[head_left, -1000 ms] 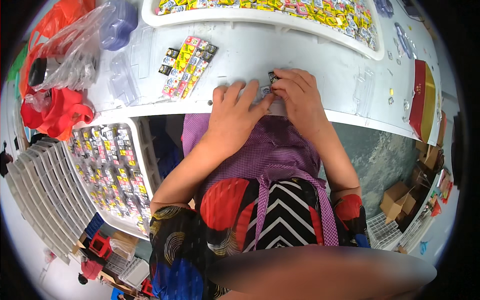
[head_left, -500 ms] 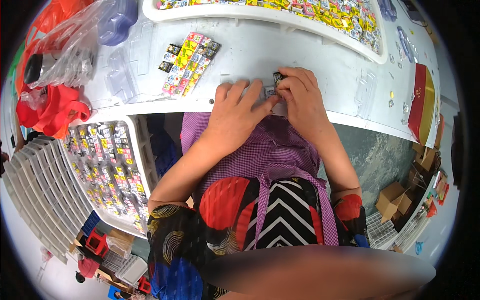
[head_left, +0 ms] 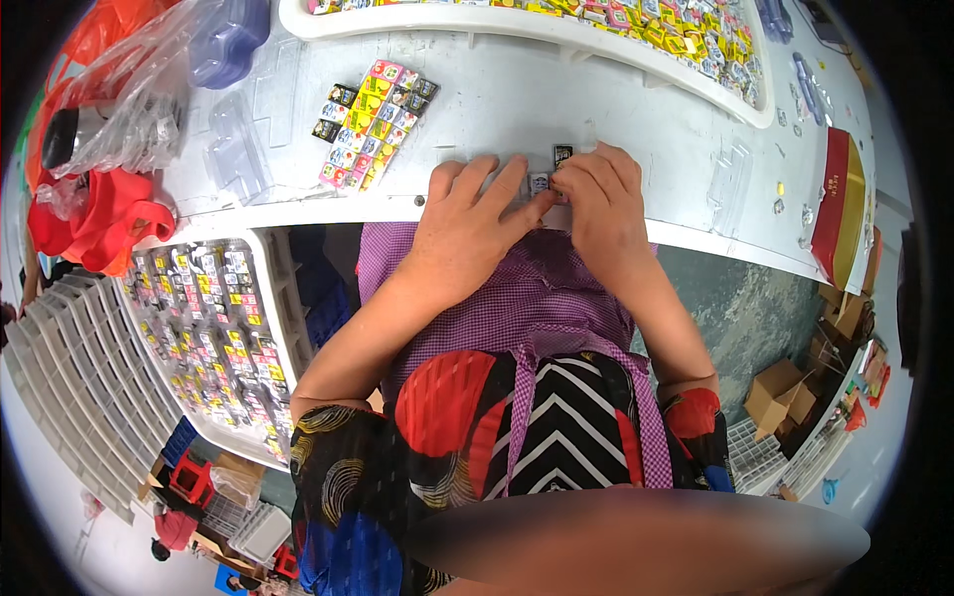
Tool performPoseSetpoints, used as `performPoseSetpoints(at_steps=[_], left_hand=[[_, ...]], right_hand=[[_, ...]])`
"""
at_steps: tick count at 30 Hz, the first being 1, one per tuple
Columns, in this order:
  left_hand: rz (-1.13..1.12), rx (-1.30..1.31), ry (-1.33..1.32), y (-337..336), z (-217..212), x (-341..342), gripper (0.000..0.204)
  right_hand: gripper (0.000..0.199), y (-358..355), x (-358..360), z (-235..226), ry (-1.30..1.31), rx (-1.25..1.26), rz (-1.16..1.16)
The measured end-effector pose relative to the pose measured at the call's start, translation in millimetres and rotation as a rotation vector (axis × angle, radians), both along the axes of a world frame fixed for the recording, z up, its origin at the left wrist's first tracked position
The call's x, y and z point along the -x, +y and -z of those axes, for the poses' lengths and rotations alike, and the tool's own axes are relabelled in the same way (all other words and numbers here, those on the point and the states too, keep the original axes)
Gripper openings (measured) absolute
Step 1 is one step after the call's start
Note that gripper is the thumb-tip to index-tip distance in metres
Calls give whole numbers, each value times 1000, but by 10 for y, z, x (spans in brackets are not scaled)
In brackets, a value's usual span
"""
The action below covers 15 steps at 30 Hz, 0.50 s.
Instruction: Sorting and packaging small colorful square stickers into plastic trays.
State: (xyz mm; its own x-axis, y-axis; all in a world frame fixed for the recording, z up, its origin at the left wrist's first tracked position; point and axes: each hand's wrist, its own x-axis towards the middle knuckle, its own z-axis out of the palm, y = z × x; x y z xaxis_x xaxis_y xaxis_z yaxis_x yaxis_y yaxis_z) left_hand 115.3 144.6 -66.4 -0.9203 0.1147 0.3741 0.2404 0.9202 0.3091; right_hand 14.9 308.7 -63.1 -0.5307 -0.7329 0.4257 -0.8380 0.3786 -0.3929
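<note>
On the near part of the white table, my left hand (head_left: 467,219) lies bent over a small white printed block (head_left: 540,183), its fingers apart and its thumb against the block's near side. My right hand (head_left: 608,204) meets it from the right, fingertips pressed together at the block's right end and partly hiding it. Just beyond the right fingertips sits a small black block (head_left: 562,154) on the tabletop. To the left stands a tight, slanted group of small coloured blocks (head_left: 373,124), in yellow, pink, white and black. What lies under my left palm is hidden.
A large white tray (head_left: 517,32) of loose blocks spans the far side. Clear plastic trays (head_left: 237,149) and a red cloth bag (head_left: 109,223) lie at the left. Below the table edge, another white tray (head_left: 273,308) holds packed sets. A red and gold box (head_left: 840,209) stands right.
The fingers of my right hand have come off the black block and shifted slightly right, leaving it in plain sight. My left hand has barely moved.
</note>
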Motion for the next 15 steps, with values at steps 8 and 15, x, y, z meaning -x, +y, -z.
performPoseSetpoints(at_steps=[8, 15], left_hand=[[27, 13, -12, -17, 5, -3, 33], [35, -10, 3, -18, 15, 1, 32]], right_hand=[[19, 26, -31, 88, -7, 42, 61], [17, 23, -51, 75, -8, 30, 65]])
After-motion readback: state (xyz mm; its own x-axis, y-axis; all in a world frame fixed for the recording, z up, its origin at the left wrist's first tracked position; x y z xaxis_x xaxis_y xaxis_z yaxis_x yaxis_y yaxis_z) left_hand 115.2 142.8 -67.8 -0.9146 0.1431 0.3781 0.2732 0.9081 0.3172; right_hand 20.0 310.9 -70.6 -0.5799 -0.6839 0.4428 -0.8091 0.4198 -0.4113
